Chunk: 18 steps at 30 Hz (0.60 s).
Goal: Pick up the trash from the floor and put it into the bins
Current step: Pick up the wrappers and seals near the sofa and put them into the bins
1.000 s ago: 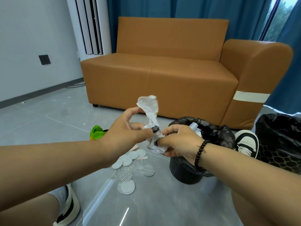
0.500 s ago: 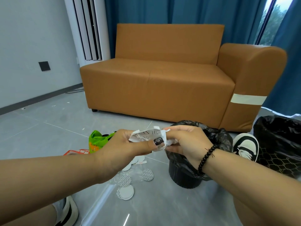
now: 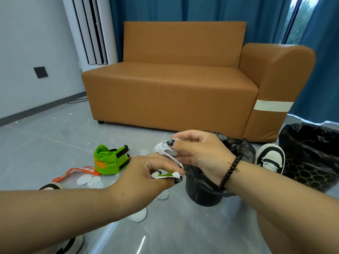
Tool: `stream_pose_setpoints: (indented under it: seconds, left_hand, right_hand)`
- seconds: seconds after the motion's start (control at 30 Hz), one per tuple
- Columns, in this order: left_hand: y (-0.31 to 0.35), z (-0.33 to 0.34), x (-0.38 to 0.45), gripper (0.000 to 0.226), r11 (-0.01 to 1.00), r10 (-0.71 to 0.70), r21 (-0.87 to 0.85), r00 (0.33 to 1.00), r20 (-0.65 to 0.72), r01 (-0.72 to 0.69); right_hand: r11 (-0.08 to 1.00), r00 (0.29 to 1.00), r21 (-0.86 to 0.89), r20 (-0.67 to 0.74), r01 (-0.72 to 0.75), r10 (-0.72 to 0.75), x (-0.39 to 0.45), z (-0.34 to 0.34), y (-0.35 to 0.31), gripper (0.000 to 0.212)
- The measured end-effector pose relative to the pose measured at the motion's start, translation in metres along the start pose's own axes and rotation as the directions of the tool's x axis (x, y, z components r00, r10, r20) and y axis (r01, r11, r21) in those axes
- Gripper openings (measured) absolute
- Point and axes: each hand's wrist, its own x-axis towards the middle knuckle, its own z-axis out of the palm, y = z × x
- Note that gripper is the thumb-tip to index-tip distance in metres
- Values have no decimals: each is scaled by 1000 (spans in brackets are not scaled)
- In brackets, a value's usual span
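Crumpled paper (image 3: 166,150) pinched by right hand (image 3: 200,153); left hand (image 3: 146,173) pinches a scrap (image 3: 165,174).

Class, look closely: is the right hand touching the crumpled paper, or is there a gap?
Touching. The head view shows the right hand pinching the crumpled paper, its thumb pressed on top.

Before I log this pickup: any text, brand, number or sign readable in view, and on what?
No text can be read.
Green carton: white marks beside an orange picture, too blurred.
Orange wrapper: white characters, too blurred.
Crumpled paper in right hand: no legible print.
Scrap pinched by left hand: none legible.
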Motion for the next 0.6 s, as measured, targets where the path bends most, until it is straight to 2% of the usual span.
stream_pose_setpoints:
  seconds: [0.07,0.17,0.3,0.37,0.5,0.6]
  left_hand:
    - [-1,-2,1,28,998,19,53,1000,-9,-19]
    - [-4,-5,2,27,988,36,153,999,-18,-33]
    - [-8,-7,1,34,954,102,277,993,60,-115]
    - [-10,-8,0,38,947,107,294,990,90,-129]
    - [-2,-10,3,38,974,72,216,997,18,-74]
    - [9,-14,7,26,1000,-8,-16,988,-151,6]
  right_hand:
    - [991,998,-121,-12,62,-64,1,1,1,18]
    - [973,997,-218,2,81,-82,1,2,1,12]
    - [935,992,-341,-36,99,-118,2,-1,4,24]
    - [931,993,-358,-65,72,-102,3,-2,4,20]
    - [951,983,-308,-166,22,-76,6,-10,2,15]
    - [997,977,-75,-214,10,-26,7,-16,-1,12]
